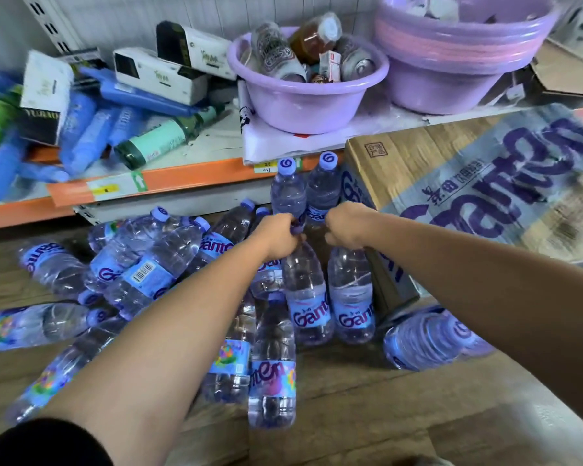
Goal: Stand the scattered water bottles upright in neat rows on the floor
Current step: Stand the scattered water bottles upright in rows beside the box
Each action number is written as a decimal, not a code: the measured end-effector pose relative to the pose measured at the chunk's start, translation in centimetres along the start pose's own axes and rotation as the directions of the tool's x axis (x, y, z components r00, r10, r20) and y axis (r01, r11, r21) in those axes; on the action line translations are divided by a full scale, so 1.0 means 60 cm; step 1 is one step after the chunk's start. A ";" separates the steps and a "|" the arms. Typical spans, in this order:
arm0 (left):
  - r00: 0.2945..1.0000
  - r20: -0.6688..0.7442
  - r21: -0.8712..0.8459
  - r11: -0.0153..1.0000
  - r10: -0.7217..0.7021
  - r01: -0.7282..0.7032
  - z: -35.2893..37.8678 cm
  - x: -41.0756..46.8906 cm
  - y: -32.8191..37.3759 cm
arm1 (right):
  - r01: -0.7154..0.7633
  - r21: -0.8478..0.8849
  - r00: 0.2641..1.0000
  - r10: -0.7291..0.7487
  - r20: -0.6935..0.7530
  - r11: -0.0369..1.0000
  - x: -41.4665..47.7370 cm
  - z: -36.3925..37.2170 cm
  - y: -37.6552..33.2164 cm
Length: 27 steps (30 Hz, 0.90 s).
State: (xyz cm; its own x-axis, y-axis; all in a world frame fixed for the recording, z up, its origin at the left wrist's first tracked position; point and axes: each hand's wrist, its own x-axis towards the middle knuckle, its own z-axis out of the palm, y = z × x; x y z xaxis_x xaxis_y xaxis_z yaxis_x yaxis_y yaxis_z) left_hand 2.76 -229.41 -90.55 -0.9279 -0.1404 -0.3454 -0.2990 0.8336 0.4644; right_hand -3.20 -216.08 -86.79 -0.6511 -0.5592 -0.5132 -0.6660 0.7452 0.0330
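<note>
Clear water bottles with blue labels and purple caps cover the wooden floor (pixel 350 398). My left hand (pixel 278 235) grips the cap of an upright bottle (pixel 307 297). Beside it, my right hand (pixel 345 227) grips the top of a second upright bottle (pixel 352 297). Both bottles stand side by side next to a cardboard box. Behind them two more bottles stand upright (pixel 288 193) (pixel 323 191) against the shelf base. Several bottles lie in a pile (pixel 148 264) to the left, others lie in front (pixel 273 364), and one lies at the right (pixel 428 338).
A large cardboard water carton (pixel 468 196) sits at the right, tight against the upright bottles. Behind runs a low shelf with an orange edge (pixel 182 179) holding purple basins (pixel 303 95), boxes and blue packs.
</note>
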 end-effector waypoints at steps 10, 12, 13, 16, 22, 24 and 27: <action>0.971 -0.232 0.030 0.998 0.057 -0.051 -0.056 0.001 0.005 | -0.016 0.190 0.968 0.062 -0.242 0.982 -0.001 -0.025 0.012; 0.963 -0.266 0.013 0.999 0.052 -0.051 -0.058 0.004 0.007 | -0.043 0.217 0.966 0.096 -0.239 0.975 0.002 -0.024 0.014; 0.958 -0.280 0.000 0.998 0.057 -0.059 -0.058 0.004 0.008 | -0.055 0.241 0.965 0.113 -0.236 0.969 0.002 -0.024 0.014; 0.946 -0.315 -0.005 0.996 0.078 -0.084 -0.055 0.004 0.015 | -0.065 0.293 0.961 0.138 -0.238 0.954 0.002 -0.026 0.016; 0.924 -0.343 0.088 0.985 0.170 -0.148 -0.052 0.010 0.023 | -0.069 0.259 0.947 0.145 -0.286 0.963 -0.002 -0.024 0.016; 0.915 -0.361 0.092 0.983 0.182 -0.159 -0.056 0.014 0.022 | -0.093 0.255 0.932 0.174 -0.317 0.963 0.001 -0.026 0.014; 0.931 -0.296 0.122 0.975 0.213 -0.184 -0.058 0.020 0.019 | -0.111 0.225 0.927 0.182 -0.327 0.968 0.007 -0.025 0.011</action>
State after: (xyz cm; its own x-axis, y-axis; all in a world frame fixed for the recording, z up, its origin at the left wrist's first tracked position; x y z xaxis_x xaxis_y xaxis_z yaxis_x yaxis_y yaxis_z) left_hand 0.50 -230.48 -87.58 -0.9936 -0.1112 0.0189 -0.0933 0.9042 0.4168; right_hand -4.45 -216.36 -85.67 -0.8439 -0.5017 -0.1898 -0.4909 0.8650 -0.1040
